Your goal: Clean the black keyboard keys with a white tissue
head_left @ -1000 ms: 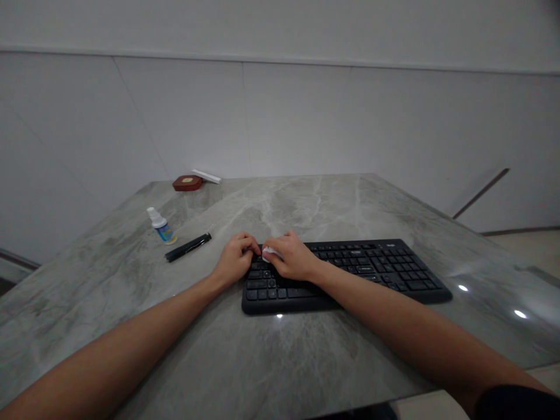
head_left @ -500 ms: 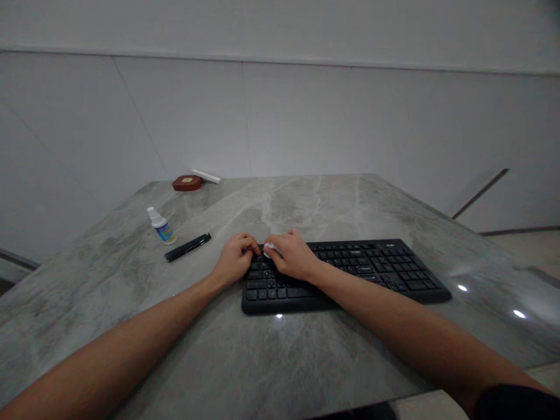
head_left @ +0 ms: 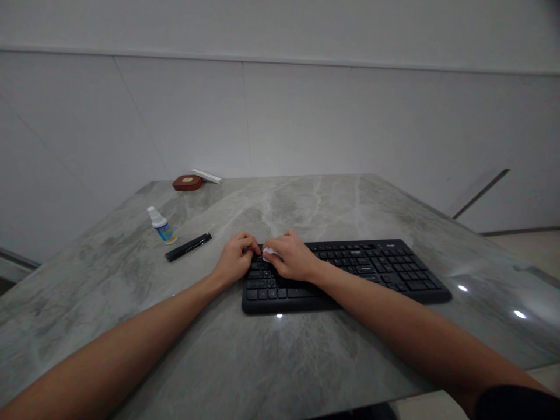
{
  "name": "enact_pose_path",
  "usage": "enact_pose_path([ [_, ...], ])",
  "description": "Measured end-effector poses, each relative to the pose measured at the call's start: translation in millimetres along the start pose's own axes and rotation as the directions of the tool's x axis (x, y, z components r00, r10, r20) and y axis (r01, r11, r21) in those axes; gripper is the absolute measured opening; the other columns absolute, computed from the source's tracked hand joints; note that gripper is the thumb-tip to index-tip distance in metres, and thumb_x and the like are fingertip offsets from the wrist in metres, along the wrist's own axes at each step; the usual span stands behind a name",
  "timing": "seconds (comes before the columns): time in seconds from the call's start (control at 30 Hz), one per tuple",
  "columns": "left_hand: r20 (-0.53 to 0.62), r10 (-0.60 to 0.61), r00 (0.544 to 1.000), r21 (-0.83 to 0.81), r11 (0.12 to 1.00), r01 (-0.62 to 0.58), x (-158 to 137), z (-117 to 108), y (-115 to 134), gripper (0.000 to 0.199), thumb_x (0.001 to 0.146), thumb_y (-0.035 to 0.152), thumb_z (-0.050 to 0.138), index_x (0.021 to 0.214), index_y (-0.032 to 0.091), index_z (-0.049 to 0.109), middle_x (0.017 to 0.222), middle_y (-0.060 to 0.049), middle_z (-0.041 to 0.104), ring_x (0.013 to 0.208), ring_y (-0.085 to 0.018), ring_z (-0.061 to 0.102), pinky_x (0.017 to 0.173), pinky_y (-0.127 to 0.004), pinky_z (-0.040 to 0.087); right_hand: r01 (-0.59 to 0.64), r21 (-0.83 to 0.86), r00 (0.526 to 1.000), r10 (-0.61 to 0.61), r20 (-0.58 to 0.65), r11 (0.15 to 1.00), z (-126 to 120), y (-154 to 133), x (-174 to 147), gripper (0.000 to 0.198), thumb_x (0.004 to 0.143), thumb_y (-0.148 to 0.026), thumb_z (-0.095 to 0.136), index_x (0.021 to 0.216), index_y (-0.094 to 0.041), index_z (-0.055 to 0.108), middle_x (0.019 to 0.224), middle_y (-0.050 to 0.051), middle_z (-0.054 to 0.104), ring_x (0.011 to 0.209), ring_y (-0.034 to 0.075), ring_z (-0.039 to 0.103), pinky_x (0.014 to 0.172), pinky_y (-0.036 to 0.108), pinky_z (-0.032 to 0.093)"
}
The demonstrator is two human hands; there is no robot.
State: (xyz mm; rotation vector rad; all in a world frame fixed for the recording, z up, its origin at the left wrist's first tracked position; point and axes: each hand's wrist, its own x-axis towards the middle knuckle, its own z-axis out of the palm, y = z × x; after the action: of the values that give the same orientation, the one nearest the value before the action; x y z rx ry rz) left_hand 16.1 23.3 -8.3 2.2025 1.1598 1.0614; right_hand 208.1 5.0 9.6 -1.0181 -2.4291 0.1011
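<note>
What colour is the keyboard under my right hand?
The keyboard is black, with black keys; it shows in the head view, the only one.

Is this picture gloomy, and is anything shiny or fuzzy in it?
Head view: the light is dim and grey; bright glare spots show on the marbled tabletop, right of the keyboard and just before its near edge. Head view again: the spray bottle's label is too small and soft to read.
</note>
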Motion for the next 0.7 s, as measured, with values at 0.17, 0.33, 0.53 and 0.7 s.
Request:
enact_pose_path([
  [0.17, -0.004, 0.003, 1.000, -0.006, 1.000, -0.003, 0.3, -0.2, 0.7, 0.026, 0.069, 0.002, 0.044, 0.065, 0.018, 0.064, 0.082, -0.003, 0.060, 0.085, -0.018, 0.058, 0.082, -0.032, 0.046, -0.027, -0.015, 0.999, 0.026, -0.028, 1.000, -0.9, -0.7, 0.3, 0.014, 0.094, -0.024, 0.051, 0.096, -0.017, 0.062, 0.087, 0.005, 0.070, 0.082, 0.017, 0.060, 0.077, 0.032, 0.032],
  [0.33, 0.000, 0.008, 1.000, -0.011, 1.000, -0.008, -0.1, 0.0, 0.1, 0.025, 0.070, 0.002, 0.044, 0.065, 0.017, 0.064, 0.081, -0.003, 0.060, 0.084, -0.018, 0.058, 0.082, -0.032, 0.046, 0.033, 0.021, 0.999, -0.033, 0.029, 0.999, -1.1, -0.9, -0.1, 0.014, 0.094, -0.027, 0.052, 0.094, -0.017, 0.062, 0.086, 0.004, 0.068, 0.084, 0.017, 0.060, 0.077, 0.030, 0.033],
  [0.53, -0.006, 0.012, 1.000, -0.019, 1.000, -0.012, -0.4, 1.2, -3.0, 0.026, 0.069, 0.002, 0.043, 0.066, 0.018, 0.064, 0.081, -0.003, 0.060, 0.084, -0.018, 0.058, 0.082, -0.033, 0.046, -0.017, 0.007, 1.000, 0.017, -0.002, 1.000, -0.2, -1.1, 1.0, 0.016, 0.096, -0.027, 0.049, 0.096, -0.017, 0.062, 0.089, 0.005, 0.069, 0.085, 0.018, 0.061, 0.077, 0.031, 0.033],
  [0.7, -0.009, 0.005, 1.000, -0.022, 1.000, -0.005, -0.4, 0.7, -0.9, 0.026, 0.070, 0.004, 0.043, 0.065, 0.018, 0.064, 0.081, -0.003, 0.061, 0.084, -0.018, 0.059, 0.082, -0.033, 0.046, -0.010, -0.012, 1.000, 0.010, 0.010, 1.000, -0.4, 0.1, 1.0, 0.013, 0.093, -0.025, 0.052, 0.094, -0.018, 0.062, 0.083, 0.004, 0.069, 0.081, 0.018, 0.061, 0.077, 0.032, 0.032],
])
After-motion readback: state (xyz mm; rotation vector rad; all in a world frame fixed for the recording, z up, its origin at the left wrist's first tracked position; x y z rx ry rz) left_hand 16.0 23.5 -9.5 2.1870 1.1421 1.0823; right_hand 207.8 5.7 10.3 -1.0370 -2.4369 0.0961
